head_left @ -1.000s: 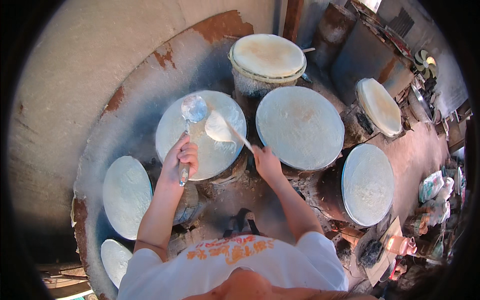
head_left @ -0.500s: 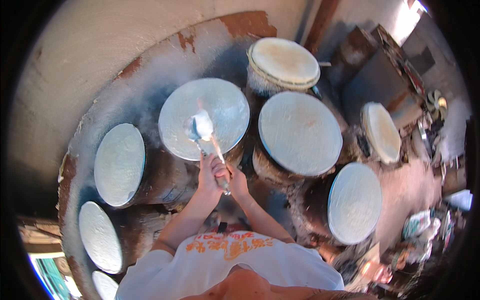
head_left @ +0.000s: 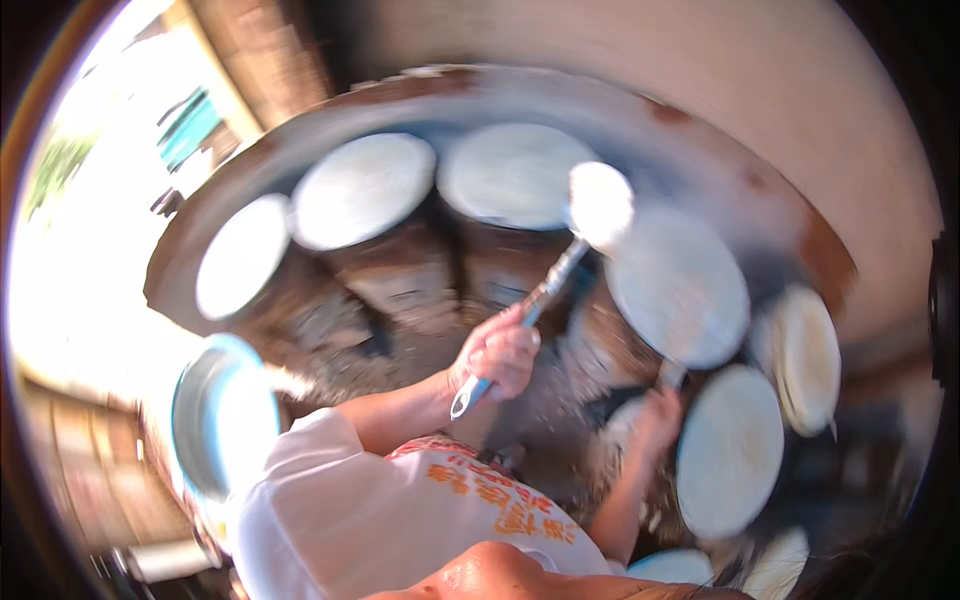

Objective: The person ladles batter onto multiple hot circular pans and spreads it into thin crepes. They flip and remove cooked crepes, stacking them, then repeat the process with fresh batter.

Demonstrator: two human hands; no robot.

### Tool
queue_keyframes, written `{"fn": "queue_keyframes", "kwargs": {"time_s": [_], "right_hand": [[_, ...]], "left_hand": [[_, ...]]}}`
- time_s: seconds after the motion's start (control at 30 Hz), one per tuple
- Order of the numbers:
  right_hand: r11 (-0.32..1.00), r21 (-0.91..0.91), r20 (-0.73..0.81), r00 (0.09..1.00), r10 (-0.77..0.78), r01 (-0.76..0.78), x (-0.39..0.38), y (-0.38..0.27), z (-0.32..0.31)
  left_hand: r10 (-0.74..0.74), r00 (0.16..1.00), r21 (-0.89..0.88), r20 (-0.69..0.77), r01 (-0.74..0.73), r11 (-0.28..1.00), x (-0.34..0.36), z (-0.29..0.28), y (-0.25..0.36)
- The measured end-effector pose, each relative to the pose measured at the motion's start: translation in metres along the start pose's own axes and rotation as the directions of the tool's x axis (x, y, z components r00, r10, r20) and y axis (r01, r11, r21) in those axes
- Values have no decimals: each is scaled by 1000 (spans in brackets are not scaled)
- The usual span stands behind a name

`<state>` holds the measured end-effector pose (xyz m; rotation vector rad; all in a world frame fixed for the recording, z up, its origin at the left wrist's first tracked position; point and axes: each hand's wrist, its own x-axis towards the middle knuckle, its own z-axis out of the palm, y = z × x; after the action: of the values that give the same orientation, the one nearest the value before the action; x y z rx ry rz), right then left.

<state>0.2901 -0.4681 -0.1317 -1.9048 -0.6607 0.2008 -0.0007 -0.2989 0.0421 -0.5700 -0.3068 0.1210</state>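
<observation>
Left hand, fingers wrapped round a slender metal ladle bearing a rounded white mound, before flat, circular griddles; right hand, fingers closed on a blurred tool.

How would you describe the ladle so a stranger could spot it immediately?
Start with the curved row of round drum tops. In front of it, the left hand grips the ladle, which slants up rightward. Unlike the broad, flat drum tops, it carries a rounded white lump.

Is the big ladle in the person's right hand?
No, the left hand grips the ladle by its handle.
</observation>
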Motion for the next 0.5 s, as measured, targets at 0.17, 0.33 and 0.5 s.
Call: {"fn": "queue_keyframes", "kwargs": {"time_s": [0.17,0.33,0.5], "right_hand": [[949,173,508,849,142,-262,-120,7,18],[864,149,890,447,94,-480,-183,-120,158],[841,281,897,438,-58,-463,-206,-160,186]], "left_hand": [[424,824,436,375,-560,704,-244,21,-54],[892,255,169,372,-964,206,-383,54,-79],[912,-321,250,-256,-933,-258,-579,-33,84]]}}
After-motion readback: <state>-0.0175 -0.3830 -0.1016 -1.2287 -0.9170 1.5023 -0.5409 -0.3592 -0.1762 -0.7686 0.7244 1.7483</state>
